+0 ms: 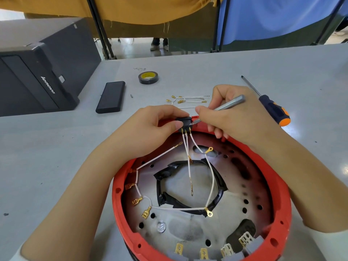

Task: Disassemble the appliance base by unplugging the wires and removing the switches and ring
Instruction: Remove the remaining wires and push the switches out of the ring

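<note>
A round red appliance base lies open side up in front of me, with a metal plate and a black taped ring inside. My left hand pinches a small black switch at the base's far rim. White wires with gold terminals run from the switch's underside into the base. My right hand holds a thin silver tool, its tip touching the switch's right side. More switch terminals stand along the near rim.
Loose white wires with gold terminals lie on the grey table beyond my hands. A blue-and-orange screwdriver rests to the right. A tape roll, a black bar-shaped case and a black computer case sit at the left.
</note>
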`<state>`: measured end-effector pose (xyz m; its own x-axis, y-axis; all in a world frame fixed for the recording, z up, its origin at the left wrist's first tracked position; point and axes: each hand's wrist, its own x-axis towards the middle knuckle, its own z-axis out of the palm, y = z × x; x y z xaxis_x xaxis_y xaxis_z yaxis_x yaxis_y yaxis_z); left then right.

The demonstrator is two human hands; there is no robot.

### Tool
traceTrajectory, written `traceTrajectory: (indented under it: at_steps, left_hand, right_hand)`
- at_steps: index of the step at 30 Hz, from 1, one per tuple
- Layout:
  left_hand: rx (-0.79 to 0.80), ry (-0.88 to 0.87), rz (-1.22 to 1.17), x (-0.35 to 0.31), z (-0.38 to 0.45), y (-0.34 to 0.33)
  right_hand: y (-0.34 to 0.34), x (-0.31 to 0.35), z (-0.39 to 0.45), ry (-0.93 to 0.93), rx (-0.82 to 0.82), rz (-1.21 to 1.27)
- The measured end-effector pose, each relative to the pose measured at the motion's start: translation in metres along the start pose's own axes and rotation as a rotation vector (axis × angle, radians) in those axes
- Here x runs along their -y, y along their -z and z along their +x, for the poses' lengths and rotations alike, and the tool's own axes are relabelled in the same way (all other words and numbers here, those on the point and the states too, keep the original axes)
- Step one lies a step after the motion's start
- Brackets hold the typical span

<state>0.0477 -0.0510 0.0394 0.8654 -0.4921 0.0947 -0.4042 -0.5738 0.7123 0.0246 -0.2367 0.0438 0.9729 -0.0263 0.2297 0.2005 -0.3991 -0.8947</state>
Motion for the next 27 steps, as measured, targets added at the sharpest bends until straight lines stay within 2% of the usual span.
traceTrajectory:
  at_steps: [8,12,17,27]
  left_hand:
    - [-0.009,0.001,0.004,0.0003,-0.0004,-0.0004]
    - [-0.011,0.003,-0.004,-0.0014,-0.0002,-0.0009]
    - [-0.015,-0.001,0.003,-0.0009,-0.0007,-0.0008]
    - [-0.016,0.001,0.017,0.0006,-0.0001,0.0007]
  right_hand:
    - [0.0001,0.0002,0.0007,-0.011,0.017,-0.047]
    - [-0.0035,0.0010,0.0009,-0.010,0.101,-0.176]
    - [-0.0012,0.0001,0.0017,-0.034,-0.003,-0.059]
    - [-0.0018,0.0003,0.0015,-0.003,0.009,-0.040]
